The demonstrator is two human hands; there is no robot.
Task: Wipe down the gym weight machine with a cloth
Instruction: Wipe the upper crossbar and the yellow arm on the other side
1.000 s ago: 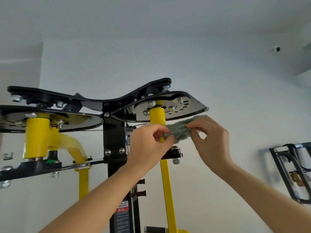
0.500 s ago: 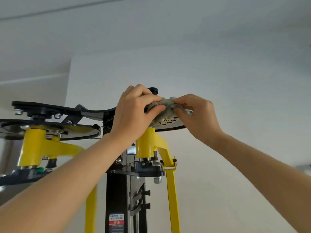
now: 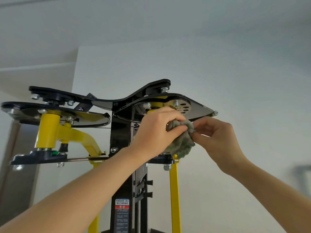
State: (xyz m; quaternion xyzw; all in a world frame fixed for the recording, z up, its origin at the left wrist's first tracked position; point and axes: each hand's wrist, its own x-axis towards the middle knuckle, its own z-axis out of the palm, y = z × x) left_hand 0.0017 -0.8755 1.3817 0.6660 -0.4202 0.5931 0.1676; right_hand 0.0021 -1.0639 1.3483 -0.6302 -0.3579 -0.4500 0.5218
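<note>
The weight machine's top stands overhead: a black central column (image 3: 120,137), black pulley plates (image 3: 195,106) and yellow pivot arms (image 3: 50,130). A crumpled grey-green cloth (image 3: 182,140) is bunched around the right yellow pivot, just under the right plate. My left hand (image 3: 156,132) grips the cloth from the left with curled fingers. From the right, my right hand (image 3: 217,135) pinches the cloth's edge between thumb and fingers. The right pivot tube is mostly hidden behind the cloth and my left hand.
A yellow upright bar (image 3: 175,199) runs down below the cloth. The column carries a red-and-white warning label (image 3: 122,216). White ceiling and wall lie behind the machine. A blurred dark object (image 3: 303,175) shows at the far right edge.
Both hands and the cloth have come down from the top of the right plate to the yellow pivot beneath it. The cloth now hangs lower and more bunched.
</note>
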